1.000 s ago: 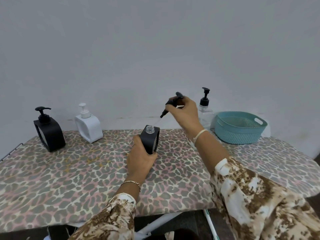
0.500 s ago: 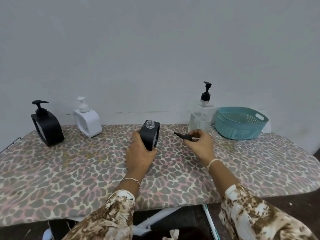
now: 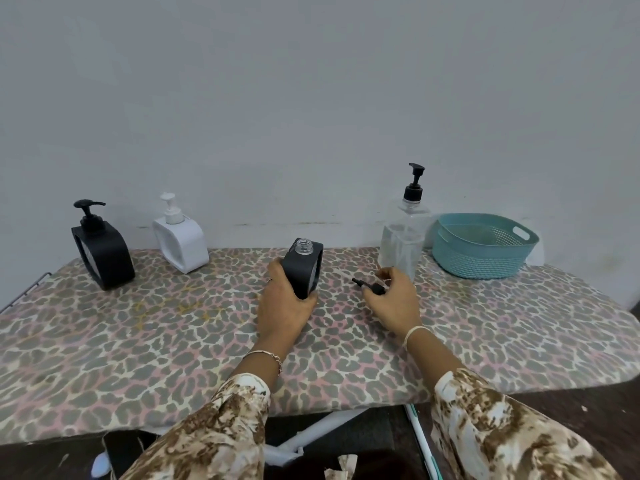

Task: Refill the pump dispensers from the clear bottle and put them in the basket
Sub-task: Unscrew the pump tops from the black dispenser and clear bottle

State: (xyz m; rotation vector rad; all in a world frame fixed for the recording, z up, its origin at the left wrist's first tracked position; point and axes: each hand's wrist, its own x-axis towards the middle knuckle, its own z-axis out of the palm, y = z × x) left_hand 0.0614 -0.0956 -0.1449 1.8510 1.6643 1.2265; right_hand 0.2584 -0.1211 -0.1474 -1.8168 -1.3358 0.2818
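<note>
Black dispenser (image 3: 304, 268) stands upright with its neck open, the left hand (image 3: 284, 306) wrapped round its lower body, apparently steadying it for pouring. Just right of it, the right hand (image 3: 394, 299) pinches the removed pump head (image 3: 369, 286) low over the board (image 3: 138, 341), probably parking it. Farther right stand the clear bottle (image 3: 403, 237) and the basket (image 3: 481, 261). The pump's tube hides under the fingers; liquid levels are unreadable.

L hand (image 3: 284, 303) curled in grip, R hand (image 3: 394, 299) fingers pinching, forearms fwd
</note>
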